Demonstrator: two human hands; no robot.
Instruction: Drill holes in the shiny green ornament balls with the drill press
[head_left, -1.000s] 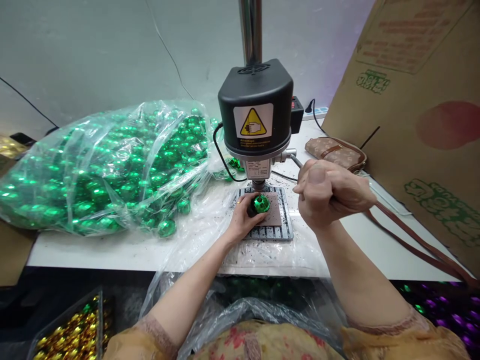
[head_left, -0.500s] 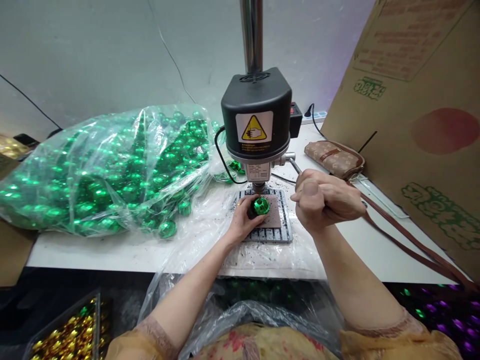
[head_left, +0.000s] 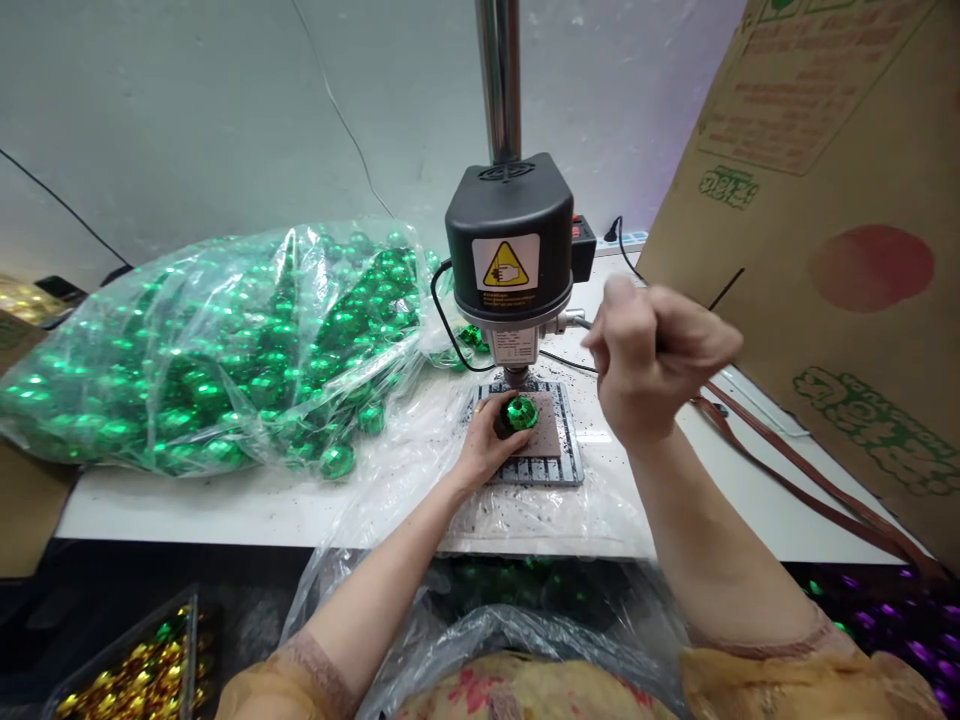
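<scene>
The left hand point(head_left: 484, 442) grips a shiny green faceted ball point(head_left: 523, 412) over a square brown board point(head_left: 551, 440) on a slotted grey metal base plate point(head_left: 572, 468). From the ball, a black-housed drill press point(head_left: 510, 240) with a yellow warning label stands at twelve o'clock; between two and three, the right hand point(head_left: 649, 365) is closed round its metal lever point(head_left: 576, 321). A clear plastic bag point(head_left: 225, 350) full of green balls lies at nine, a tall brown cardboard carton point(head_left: 795, 260) stands at two, gold balls point(head_left: 146, 670) sit at eight and purple balls point(head_left: 892, 630) at four.
</scene>
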